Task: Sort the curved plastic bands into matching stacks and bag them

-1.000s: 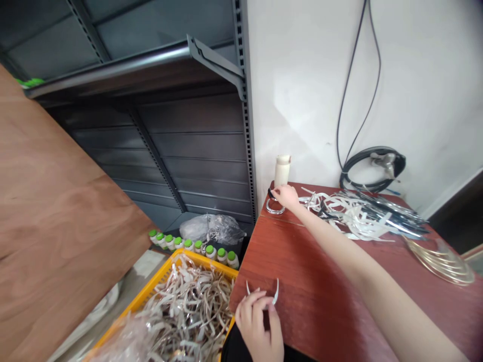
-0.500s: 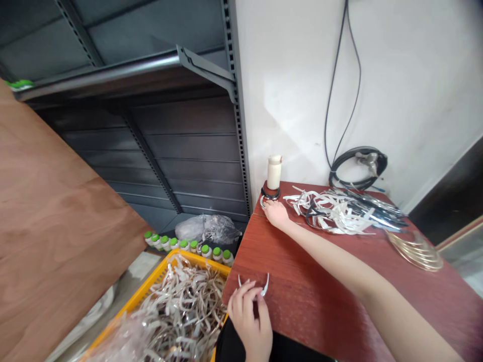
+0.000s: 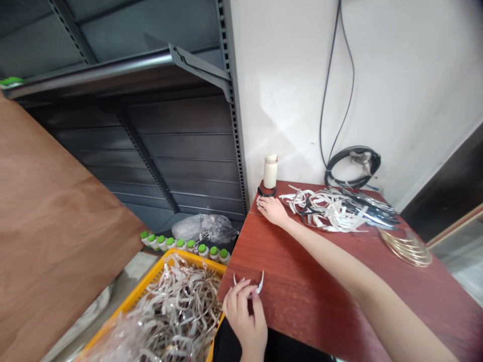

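Note:
Near the front left of the red-brown table [image 3: 302, 281], my left hand [image 3: 246, 311] has its fingers closed on a thin white curved band [image 3: 259, 286], whose two ends point away from me. My right hand [image 3: 272, 210] reaches to the back left of the table. Its fingertips are on a small white curved piece [image 3: 258, 202], mostly covered by the fingers. Just behind them a black ring [image 3: 266, 192] lies at the base of a cream bottle [image 3: 270, 172]. A tangle of white and black bands [image 3: 332, 211] lies right of my right hand.
Gold-coloured bands [image 3: 409, 249] lie at the table's right. A yellow basket [image 3: 151, 275] full of bands stands left of the table, below a row of green-capped bottles [image 3: 181, 245]. Grey shelving [image 3: 177, 141] rises behind. A coiled black cable [image 3: 352, 166] hangs at the wall.
The whole view has shifted slightly. My right hand's fingers lie a little flatter over the white piece beside the black ring. My left hand keeps its hold on the band.

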Demonstrator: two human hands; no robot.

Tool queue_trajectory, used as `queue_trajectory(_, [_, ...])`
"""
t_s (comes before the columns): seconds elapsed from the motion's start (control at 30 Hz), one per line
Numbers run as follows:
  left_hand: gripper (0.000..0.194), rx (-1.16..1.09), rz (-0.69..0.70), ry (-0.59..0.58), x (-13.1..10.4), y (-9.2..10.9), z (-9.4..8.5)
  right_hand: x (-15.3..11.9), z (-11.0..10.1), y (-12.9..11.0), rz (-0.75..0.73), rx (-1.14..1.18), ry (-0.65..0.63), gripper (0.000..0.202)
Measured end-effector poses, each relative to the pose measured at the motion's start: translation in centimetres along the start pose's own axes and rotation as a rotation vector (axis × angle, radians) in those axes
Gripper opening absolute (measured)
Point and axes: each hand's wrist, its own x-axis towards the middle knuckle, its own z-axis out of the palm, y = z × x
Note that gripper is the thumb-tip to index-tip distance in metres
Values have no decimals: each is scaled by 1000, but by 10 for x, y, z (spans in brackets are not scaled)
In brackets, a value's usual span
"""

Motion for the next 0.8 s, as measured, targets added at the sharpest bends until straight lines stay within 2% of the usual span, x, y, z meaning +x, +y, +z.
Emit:
queue_trajectory(0.1, [11,1,-1,2,1,1,0,8,9,3,-25,30,-11,47])
queue_trajectory(0.3, [13,0,-21,-2,2,3,-1,20,20,2,-7,79,8,44])
queue_trajectory(0.53, [13,-5,-27,-8,-1,3,-2,23,11,-7,173,93,87,33])
queue_trajectory(0.67, [13,-18,-37,-21,-2,3,-2,22,8,-11,251,90,73,22])
queue_trajectory(0.8, [12,-26,-44,-26,0,3,-3,20,5,-14,325,92,65,22])
